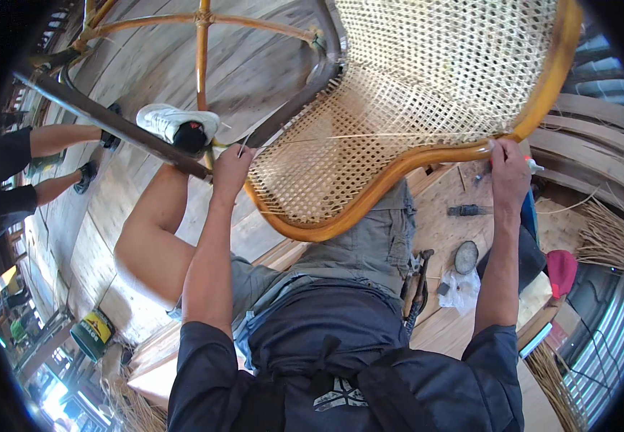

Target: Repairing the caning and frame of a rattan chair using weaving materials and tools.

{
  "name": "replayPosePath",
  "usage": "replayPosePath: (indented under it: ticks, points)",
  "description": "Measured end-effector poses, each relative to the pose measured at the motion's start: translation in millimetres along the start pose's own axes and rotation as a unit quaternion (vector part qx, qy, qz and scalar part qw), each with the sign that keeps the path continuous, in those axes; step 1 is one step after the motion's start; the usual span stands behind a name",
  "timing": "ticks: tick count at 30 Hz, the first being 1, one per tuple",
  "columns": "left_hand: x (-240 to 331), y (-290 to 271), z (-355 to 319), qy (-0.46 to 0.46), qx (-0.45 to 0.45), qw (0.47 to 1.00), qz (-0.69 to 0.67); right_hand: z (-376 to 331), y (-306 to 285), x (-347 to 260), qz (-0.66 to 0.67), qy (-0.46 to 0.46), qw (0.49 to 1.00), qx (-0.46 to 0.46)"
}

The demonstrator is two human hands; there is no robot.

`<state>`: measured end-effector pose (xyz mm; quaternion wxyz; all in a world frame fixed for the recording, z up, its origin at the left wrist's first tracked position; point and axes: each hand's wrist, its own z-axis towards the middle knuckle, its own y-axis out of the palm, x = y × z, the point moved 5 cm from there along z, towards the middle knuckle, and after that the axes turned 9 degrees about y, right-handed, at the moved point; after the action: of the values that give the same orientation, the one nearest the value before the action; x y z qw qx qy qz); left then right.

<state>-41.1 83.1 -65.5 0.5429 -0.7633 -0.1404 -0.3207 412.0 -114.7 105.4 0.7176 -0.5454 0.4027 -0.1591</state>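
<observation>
Two hands work the woven cane seat [398, 93]: our left hand [231, 169] pinches a thin cane strand [340, 137] taut across the weave, our right hand [508, 173] grips the curved rattan frame [398, 176] at its right edge. Pull too hard and the strand may snap — or slip free.

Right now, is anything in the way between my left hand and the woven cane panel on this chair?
Nothing visible. The left hand sits at the edge of the woven cane panel, pinching a thin cane strand that runs straight across the weave. The right hand grips the rattan frame.
</observation>
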Motion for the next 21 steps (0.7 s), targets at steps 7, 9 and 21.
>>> replayPosePath:
  ticks: [7,9,21]
  points:
    - [-13,19,7,-0.042,0.001,0.999,0.030,17,-2,-14,-0.049,-0.066,0.994,0.069]
    - [-16,20,10,-0.060,-0.008,0.995,0.074,19,-5,-16,-0.045,-0.046,0.997,0.052]
    - [-11,32,34,-0.022,-0.068,0.994,0.083,27,0,-3,-0.052,-0.060,0.996,0.034]
